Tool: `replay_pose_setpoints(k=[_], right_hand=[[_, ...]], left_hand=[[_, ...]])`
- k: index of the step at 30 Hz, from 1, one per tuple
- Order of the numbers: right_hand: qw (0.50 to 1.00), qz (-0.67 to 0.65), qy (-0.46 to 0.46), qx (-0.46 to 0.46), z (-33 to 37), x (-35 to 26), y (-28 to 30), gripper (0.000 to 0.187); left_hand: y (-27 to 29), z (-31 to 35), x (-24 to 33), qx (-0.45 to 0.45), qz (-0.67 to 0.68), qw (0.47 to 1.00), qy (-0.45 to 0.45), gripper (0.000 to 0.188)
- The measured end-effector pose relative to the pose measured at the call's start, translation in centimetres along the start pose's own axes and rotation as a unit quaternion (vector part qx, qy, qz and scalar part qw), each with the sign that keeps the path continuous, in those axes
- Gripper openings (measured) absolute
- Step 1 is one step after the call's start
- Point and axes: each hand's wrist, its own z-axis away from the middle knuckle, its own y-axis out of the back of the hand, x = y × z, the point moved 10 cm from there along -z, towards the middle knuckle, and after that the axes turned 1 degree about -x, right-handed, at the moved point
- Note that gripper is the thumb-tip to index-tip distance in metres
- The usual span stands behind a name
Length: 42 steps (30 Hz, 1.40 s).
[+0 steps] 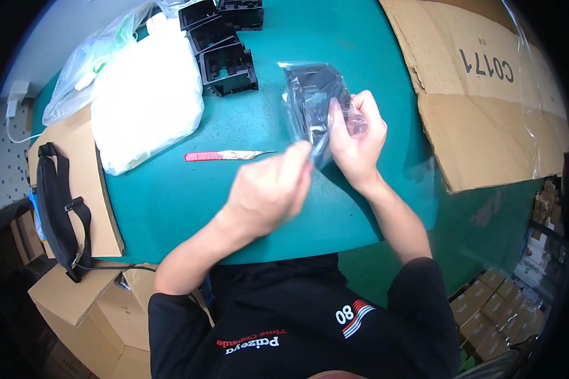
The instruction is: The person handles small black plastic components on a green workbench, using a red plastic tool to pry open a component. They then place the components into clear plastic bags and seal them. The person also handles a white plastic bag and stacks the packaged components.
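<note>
A black plastic part in a clear plastic bag (315,95) is held above the green table. My right hand (358,139) grips the bag's right side, thumb on top and fingers curled behind it. At the bag's near end, my left hand (269,186) pinches the plastic with closed fingers. To the left of the bag lies a slim tool with a red and pale handle and a thin dark tip (221,155). It is close to my left hand and not touched.
Several black plastic housings (227,68) stand at the far side beside a stuffed white bag (148,95). A cardboard sheet (493,126) covers the table's right. A black waist bag (63,208) rests on cardboard at left. Below it stands an open carton (101,316).
</note>
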Motion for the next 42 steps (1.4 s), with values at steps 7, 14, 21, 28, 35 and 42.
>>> replay_pose_setpoints(k=[7, 14, 21, 28, 35, 42], right_hand=[[0.989, -0.044, -0.114, -0.081, -2.0, 2.7, 0.1, 0.024], [0.982, -0.060, -0.176, -0.046, -4.0, 4.1, 3.9, 0.035], [0.994, -0.040, -0.099, 0.011, -5.8, 5.8, 7.0, 0.051], [0.969, 0.181, 0.070, 0.154, -4.6, -0.8, 8.0, 0.041], [0.954, 0.124, 0.248, 0.114, -1.6, -5.5, 5.3, 0.032], [0.960, 0.126, 0.250, 0.019, -0.8, -5.6, 2.1, 0.026]], left_hand=[[3.0, -1.1, -4.9, 0.062, 0.238, 0.962, 0.114, 0.041], [11.0, -0.9, -9.6, 0.154, -0.170, 0.954, 0.191, 0.015], [11.7, 0.5, -14.2, 0.108, -0.408, 0.891, 0.167, 0.032], [10.1, 1.1, -16.9, 0.041, -0.444, 0.872, 0.200, 0.041], [10.0, 0.7, -17.0, 0.022, -0.414, 0.881, 0.229, 0.041], [9.8, 0.3, -16.8, 0.017, -0.414, 0.886, 0.207, 0.040]])
